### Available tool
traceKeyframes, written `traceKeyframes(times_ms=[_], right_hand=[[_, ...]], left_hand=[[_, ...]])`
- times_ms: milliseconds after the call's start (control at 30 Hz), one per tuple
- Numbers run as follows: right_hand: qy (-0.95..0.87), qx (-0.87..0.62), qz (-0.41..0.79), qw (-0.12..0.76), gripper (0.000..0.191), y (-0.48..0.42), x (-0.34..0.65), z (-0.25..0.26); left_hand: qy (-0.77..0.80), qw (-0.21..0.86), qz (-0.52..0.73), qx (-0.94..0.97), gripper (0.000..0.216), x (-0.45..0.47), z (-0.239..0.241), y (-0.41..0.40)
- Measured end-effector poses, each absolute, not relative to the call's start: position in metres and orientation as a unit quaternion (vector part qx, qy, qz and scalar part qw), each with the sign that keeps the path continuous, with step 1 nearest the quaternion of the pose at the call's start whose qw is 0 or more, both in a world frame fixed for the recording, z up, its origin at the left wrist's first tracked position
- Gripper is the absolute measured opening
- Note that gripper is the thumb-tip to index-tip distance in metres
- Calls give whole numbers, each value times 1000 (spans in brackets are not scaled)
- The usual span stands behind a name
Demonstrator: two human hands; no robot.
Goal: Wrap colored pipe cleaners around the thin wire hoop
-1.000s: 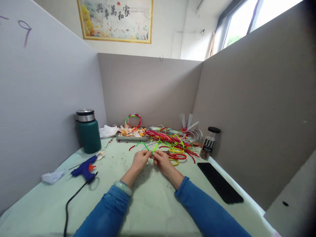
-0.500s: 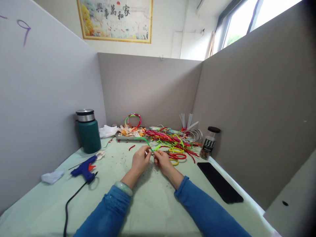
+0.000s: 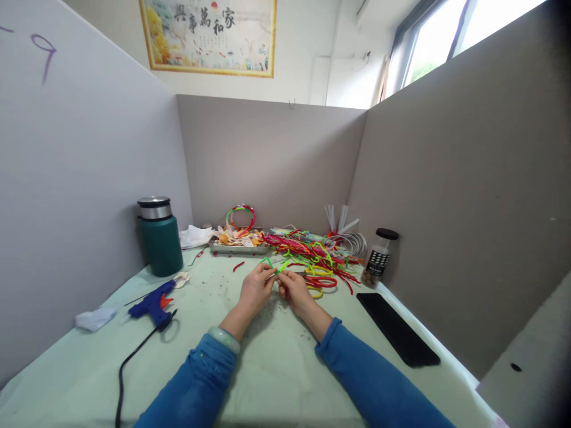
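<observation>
Between my fingertips, over the middle of the table, is a green pipe cleaner (image 3: 267, 261), bent near its upper end. My left hand (image 3: 257, 288) pinches it from the left. From the right, my right hand (image 3: 293, 290) pinches its lower part, the fingertips of both hands almost meeting. A yellow-green piece (image 3: 283, 267) shows just above the right fingertips; whether it is joined to the green one I cannot tell. Red-handled scissors (image 3: 328, 282) lie just right of my right hand, beside yellow handles (image 3: 316, 293).
Behind my hands lie a heap of coloured pipe cleaners (image 3: 303, 245) and a metal tray (image 3: 238, 250) of petal-like pieces. A green flask (image 3: 160, 246) and blue glue gun (image 3: 154, 304) stand left. A jar (image 3: 379, 258) and black phone (image 3: 397, 330) are right. Grey partitions enclose the table.
The green pipe cleaner's free end, which stretched out to the left, is now folded in close above my left fingers. My left hand has shifted slightly right; my right hand stays put.
</observation>
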State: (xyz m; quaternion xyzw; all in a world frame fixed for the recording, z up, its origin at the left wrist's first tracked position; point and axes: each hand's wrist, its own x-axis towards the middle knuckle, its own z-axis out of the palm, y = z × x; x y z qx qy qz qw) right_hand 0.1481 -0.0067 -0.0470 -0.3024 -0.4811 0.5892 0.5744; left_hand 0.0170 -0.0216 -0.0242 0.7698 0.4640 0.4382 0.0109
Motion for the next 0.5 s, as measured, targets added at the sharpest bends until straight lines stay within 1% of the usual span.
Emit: traceKeyframes(times_ms=[167,500], right_hand=[[-482,-311,579,579,24,-10,147,-44],[-497,-319,549,592,21,-9,145,-46]], left_hand=[[478,16,421,771,23,18,-24,-21],[486,-11,408,773,24,20,-24,-21]])
